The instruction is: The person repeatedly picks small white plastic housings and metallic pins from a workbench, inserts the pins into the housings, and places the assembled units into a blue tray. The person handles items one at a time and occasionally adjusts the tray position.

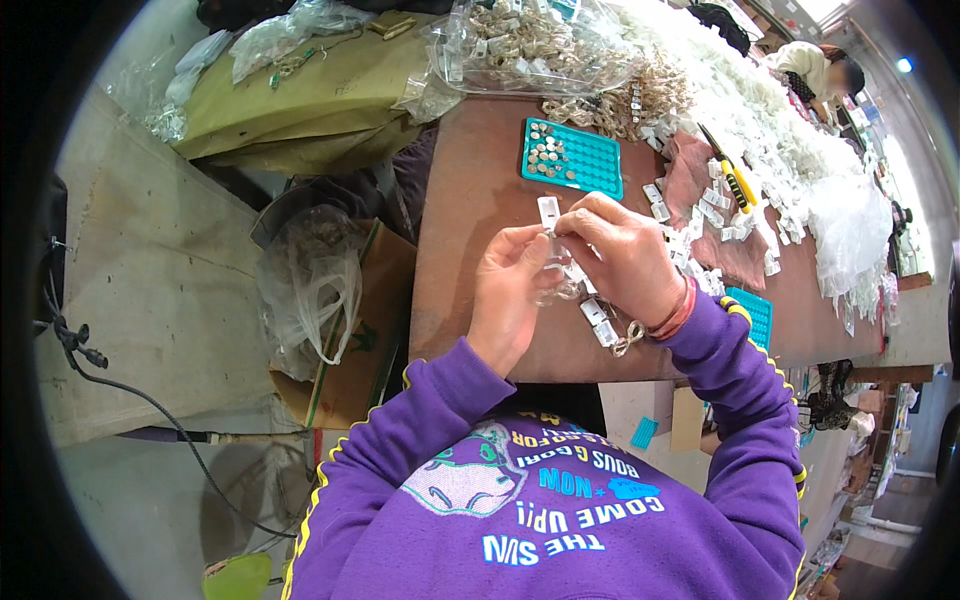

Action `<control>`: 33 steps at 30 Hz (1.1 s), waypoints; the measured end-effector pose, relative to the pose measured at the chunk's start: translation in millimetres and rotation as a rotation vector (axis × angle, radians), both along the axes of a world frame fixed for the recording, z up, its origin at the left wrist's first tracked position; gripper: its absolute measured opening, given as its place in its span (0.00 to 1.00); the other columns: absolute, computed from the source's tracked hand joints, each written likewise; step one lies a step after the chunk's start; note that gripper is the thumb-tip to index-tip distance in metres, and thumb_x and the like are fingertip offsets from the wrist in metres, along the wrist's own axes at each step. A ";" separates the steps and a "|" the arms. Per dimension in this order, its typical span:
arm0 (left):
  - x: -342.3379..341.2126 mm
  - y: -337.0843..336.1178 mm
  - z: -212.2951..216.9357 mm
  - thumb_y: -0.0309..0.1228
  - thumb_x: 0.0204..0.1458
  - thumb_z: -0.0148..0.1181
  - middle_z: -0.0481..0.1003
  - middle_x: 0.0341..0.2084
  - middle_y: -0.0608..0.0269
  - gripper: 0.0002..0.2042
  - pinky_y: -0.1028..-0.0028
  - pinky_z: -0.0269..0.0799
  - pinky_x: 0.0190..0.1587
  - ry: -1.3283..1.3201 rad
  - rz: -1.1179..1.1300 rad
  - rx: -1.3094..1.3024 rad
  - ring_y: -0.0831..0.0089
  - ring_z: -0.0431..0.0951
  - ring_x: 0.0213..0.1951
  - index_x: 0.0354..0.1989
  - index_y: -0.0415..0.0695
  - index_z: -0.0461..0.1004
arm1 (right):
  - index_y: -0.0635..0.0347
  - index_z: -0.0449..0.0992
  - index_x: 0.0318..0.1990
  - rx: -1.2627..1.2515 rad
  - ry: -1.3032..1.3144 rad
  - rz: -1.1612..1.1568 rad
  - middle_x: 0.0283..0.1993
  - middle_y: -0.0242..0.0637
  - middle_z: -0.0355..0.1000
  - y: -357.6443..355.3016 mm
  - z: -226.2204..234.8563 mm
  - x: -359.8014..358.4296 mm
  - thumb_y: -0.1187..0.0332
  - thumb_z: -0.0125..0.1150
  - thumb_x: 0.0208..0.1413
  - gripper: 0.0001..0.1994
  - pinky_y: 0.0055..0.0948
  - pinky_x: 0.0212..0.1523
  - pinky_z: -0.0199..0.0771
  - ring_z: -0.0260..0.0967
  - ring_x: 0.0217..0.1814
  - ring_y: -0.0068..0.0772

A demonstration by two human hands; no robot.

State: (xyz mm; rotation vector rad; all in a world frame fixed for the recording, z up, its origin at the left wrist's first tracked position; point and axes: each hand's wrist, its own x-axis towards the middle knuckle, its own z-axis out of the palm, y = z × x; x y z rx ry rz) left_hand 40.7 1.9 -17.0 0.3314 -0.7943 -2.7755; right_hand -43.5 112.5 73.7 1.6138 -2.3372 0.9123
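Note:
A small white plastic case (548,210) stands out beyond my fingertips, above the brown tabletop. My left hand (510,295) is closed in a pinch at its lower end, with a loop of thin clear wire (560,283) hanging beside the fingers. My right hand (635,260) has its thumb and fingers bent together at the same case; exactly what they grip is hidden. Below the right hand lie white cases (600,322) with a coiled wire (630,340). Just beyond both hands is a teal tray (602,165) with round cups, several holding silvery coin-like discs (547,150).
Yellow-and-black handled pliers (738,185) lie on a pinkish cloth (690,165) among white cases. Heaps of wired cases (760,120) and a clear bag of bundles (530,50) fill the far side. A cardboard box (370,310) stands at the left; another person (805,72) works far right.

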 end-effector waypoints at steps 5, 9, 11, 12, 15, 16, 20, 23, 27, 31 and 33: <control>2.0 -0.7 4.5 0.29 0.59 0.58 0.77 0.39 0.63 0.07 0.76 0.77 0.39 -0.008 -0.015 -0.018 0.74 0.79 0.37 0.44 0.41 0.73 | 0.61 0.76 0.31 0.079 -0.068 0.011 0.31 0.39 0.70 4.2 3.1 0.6 0.76 0.62 0.49 0.02 0.35 0.30 0.75 0.73 0.29 0.44; 3.5 -1.4 7.8 0.30 0.59 0.59 0.77 0.38 0.62 0.08 0.75 0.78 0.39 -0.024 -0.023 -0.022 0.73 0.79 0.37 0.44 0.41 0.73 | 0.59 0.79 0.34 -0.012 -0.072 -0.014 0.32 0.37 0.74 8.5 5.1 3.8 0.76 0.64 0.48 0.05 0.32 0.30 0.76 0.75 0.30 0.40; 3.4 -1.4 8.2 0.30 0.59 0.59 0.77 0.38 0.63 0.09 0.75 0.77 0.39 -0.021 -0.035 -0.020 0.72 0.79 0.36 0.44 0.41 0.73 | 0.58 0.80 0.36 -0.074 -0.067 -0.048 0.34 0.37 0.76 8.8 5.5 4.3 0.77 0.66 0.47 0.07 0.28 0.32 0.77 0.76 0.32 0.37; 3.4 -1.2 8.0 0.31 0.59 0.59 0.77 0.38 0.63 0.09 0.75 0.77 0.39 -0.022 -0.042 -0.017 0.72 0.79 0.36 0.44 0.41 0.73 | 0.58 0.80 0.35 -0.073 -0.081 -0.042 0.34 0.37 0.76 8.4 5.4 4.2 0.77 0.66 0.47 0.07 0.28 0.32 0.77 0.76 0.32 0.37; 3.5 -1.7 6.2 0.31 0.59 0.59 0.77 0.37 0.63 0.09 0.75 0.77 0.38 -0.016 -0.047 -0.012 0.72 0.80 0.35 0.43 0.40 0.73 | 0.59 0.79 0.34 -0.080 -0.132 -0.037 0.34 0.38 0.76 5.4 2.9 1.9 0.78 0.65 0.46 0.07 0.29 0.34 0.78 0.76 0.33 0.38; 3.4 -1.8 5.3 0.31 0.59 0.60 0.77 0.37 0.63 0.09 0.75 0.77 0.38 -0.021 -0.048 -0.012 0.72 0.80 0.34 0.43 0.41 0.72 | 0.59 0.79 0.35 -0.083 -0.155 -0.033 0.34 0.38 0.76 4.9 2.1 0.5 0.78 0.65 0.46 0.07 0.29 0.33 0.77 0.76 0.32 0.37; 3.4 -2.1 2.6 0.31 0.59 0.60 0.77 0.37 0.63 0.09 0.76 0.77 0.38 -0.035 -0.053 -0.021 0.73 0.80 0.34 0.43 0.41 0.72 | 0.58 0.79 0.36 -0.054 -0.223 -0.019 0.33 0.37 0.76 5.7 -1.0 -3.2 0.79 0.64 0.45 0.09 0.29 0.34 0.76 0.75 0.32 0.36; 2.3 -1.4 3.1 0.32 0.59 0.59 0.77 0.37 0.63 0.09 0.76 0.77 0.37 -0.029 -0.041 -0.009 0.73 0.79 0.34 0.43 0.41 0.72 | 0.57 0.79 0.38 -0.035 0.081 0.007 0.32 0.36 0.76 7.1 -5.4 2.1 0.79 0.62 0.43 0.12 0.30 0.36 0.76 0.75 0.33 0.35; 2.1 -1.7 5.8 0.34 0.61 0.57 0.77 0.37 0.62 0.09 0.77 0.75 0.36 -0.032 0.002 0.086 0.74 0.79 0.35 0.44 0.42 0.71 | 0.56 0.79 0.43 -0.080 0.214 0.060 0.36 0.36 0.78 6.7 -13.6 4.9 0.78 0.61 0.43 0.16 0.34 0.41 0.76 0.76 0.38 0.37; 2.5 -2.2 6.0 0.34 0.61 0.57 0.78 0.37 0.61 0.09 0.77 0.74 0.35 -0.062 -0.020 0.061 0.76 0.78 0.34 0.44 0.44 0.70 | 0.58 0.80 0.42 -0.130 -0.111 -0.188 0.38 0.42 0.78 6.2 -18.0 -38.1 0.74 0.63 0.50 0.10 0.36 0.41 0.75 0.77 0.39 0.41; 2.4 -3.1 4.8 0.36 0.61 0.57 0.78 0.37 0.61 0.08 0.78 0.74 0.34 -0.047 -0.030 0.074 0.79 0.77 0.33 0.43 0.47 0.71 | 0.57 0.80 0.40 0.026 -0.108 -0.296 0.37 0.43 0.77 1.7 -24.5 -67.7 0.71 0.64 0.50 0.09 0.36 0.40 0.75 0.76 0.39 0.43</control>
